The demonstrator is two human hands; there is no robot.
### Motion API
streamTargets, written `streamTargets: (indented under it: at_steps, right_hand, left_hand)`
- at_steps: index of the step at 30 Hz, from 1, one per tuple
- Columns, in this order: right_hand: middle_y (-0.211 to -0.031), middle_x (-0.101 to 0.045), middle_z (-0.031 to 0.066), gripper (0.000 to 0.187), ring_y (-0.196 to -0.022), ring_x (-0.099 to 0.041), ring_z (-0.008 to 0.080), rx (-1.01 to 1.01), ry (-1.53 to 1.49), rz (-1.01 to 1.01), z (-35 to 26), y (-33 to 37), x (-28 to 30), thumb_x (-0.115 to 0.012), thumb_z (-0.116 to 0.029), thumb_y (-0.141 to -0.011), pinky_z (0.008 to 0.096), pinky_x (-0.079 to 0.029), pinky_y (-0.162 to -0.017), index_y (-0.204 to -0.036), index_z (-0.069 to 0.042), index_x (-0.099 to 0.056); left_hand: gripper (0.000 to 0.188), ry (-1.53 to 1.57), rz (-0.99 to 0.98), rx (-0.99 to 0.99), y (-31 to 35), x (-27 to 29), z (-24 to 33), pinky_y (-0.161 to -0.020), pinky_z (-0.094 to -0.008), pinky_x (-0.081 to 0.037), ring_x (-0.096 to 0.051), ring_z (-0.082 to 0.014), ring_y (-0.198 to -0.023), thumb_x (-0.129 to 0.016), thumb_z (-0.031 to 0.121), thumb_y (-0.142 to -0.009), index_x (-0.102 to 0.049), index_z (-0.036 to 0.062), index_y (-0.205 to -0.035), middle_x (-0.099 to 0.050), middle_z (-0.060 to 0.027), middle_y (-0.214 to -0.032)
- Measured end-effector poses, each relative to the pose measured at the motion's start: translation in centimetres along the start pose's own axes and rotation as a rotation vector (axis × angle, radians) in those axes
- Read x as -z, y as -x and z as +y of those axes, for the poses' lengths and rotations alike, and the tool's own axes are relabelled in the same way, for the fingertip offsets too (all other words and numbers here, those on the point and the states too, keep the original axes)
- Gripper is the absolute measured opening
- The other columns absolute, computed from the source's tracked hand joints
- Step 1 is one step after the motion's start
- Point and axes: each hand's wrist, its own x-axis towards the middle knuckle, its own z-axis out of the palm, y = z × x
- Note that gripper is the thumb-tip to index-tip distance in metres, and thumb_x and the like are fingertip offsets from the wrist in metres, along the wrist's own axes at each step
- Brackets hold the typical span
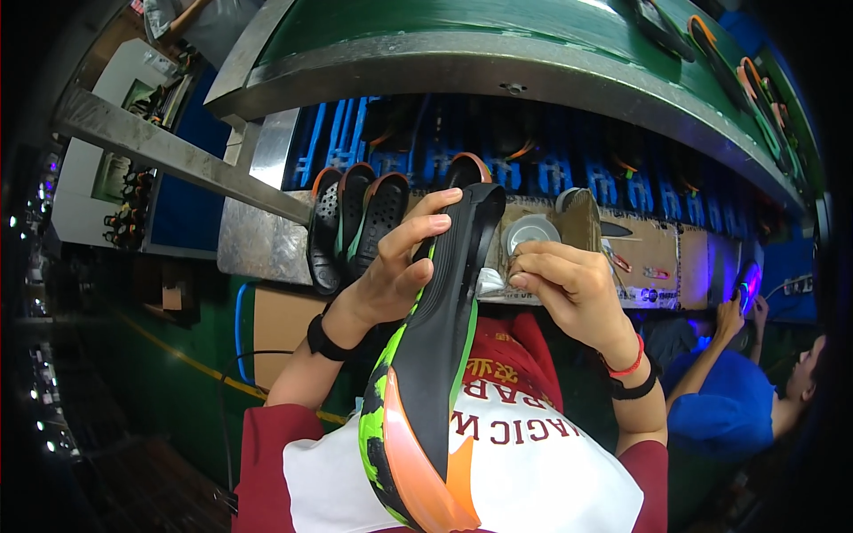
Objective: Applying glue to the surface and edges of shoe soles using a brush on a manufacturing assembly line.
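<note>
A long shoe sole (425, 373), black with green and orange sides, stands on end in front of my chest. My left hand (391, 266) grips its upper part, with the fingers along the left edge and top. My right hand (569, 289) is to the right of the sole, apart from it. Its thumb and index finger are pinched together, and whatever may be between them is too small to make out. Just beyond those fingertips sits a round pale dish (531, 233). A crumpled white piece (490, 282) lies between the sole and my right hand.
Several black perforated soles (386, 218) lean together on the metal bench (258, 240) at the left. Red-handled small tools (657, 273) and a dark blade (617, 231) lie on cardboard. A green conveyor (444, 37) with a metal edge crosses above. A co-worker in blue (724, 404) sits at right.
</note>
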Motion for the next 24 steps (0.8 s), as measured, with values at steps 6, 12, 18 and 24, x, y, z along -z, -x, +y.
streamTargets:
  at_steps: [6, 12, 18, 24]
  right_hand:
    - [-0.091, -0.069, 0.0144, 0.008, -0.069, -0.067, 0.0256, -0.065, -0.036, -0.016, 0.1, 0.0, 0.1, -0.070, 0.001, -0.080, 0.0295, -0.052, -0.061, -0.087, 0.003, -0.067]
    - [-0.091, -0.070, 0.0153, 0.009, -0.072, -0.067, 0.0242, -0.103, -0.019, 0.059, 0.6, 1.6, 1.6, -0.070, 0.003, -0.080, 0.0291, -0.052, -0.065, -0.088, 0.004, -0.067]
    - [-0.094, -0.070, 0.0157, 0.010, -0.077, -0.068, 0.0236, -0.156, 0.009, 0.328, 1.9, 4.9, 4.8, -0.069, 0.001, -0.083, 0.0282, -0.052, -0.070, -0.092, 0.005, -0.067]
    - [-0.084, -0.064, -0.0010, 0.017, -0.069, -0.051, 0.0025, -0.517, -0.104, 1.038, 3.2, 11.9, 8.7, -0.063, -0.004, -0.093, 0.0174, -0.039, -0.061, -0.106, 0.007, -0.068]
  left_hand:
    - [0.071, -0.144, 0.163, -0.328, -1.2, -1.4, -3.2, -0.105, -0.0539, -0.040, -0.043, -0.0442, -0.128, -0.055, 0.009, -0.095, -0.019, 0.0336, -0.151, -0.034, -0.0152, -0.140]
    - [0.035, 0.279, 0.230, -0.232, -3.0, -3.1, -7.1, -0.106, -0.0448, -0.040, -0.047, -0.0354, -0.128, -0.054, 0.013, -0.097, -0.044, 0.0059, -0.130, -0.044, -0.0223, -0.139]
    - [0.044, 0.265, 0.168, -0.007, -6.3, -6.3, -6.2, -0.109, -0.0385, -0.035, -0.047, -0.0275, -0.127, -0.063, 0.017, -0.090, -0.049, 0.0002, -0.128, -0.048, -0.0168, -0.137]
    - [0.117, 0.176, 0.029, 0.078, -12.5, -9.3, -4.3, -0.112, -0.0411, -0.026, -0.029, -0.0284, -0.135, -0.085, 0.024, -0.063, -0.009, 0.0042, -0.149, -0.032, -0.0171, -0.138]
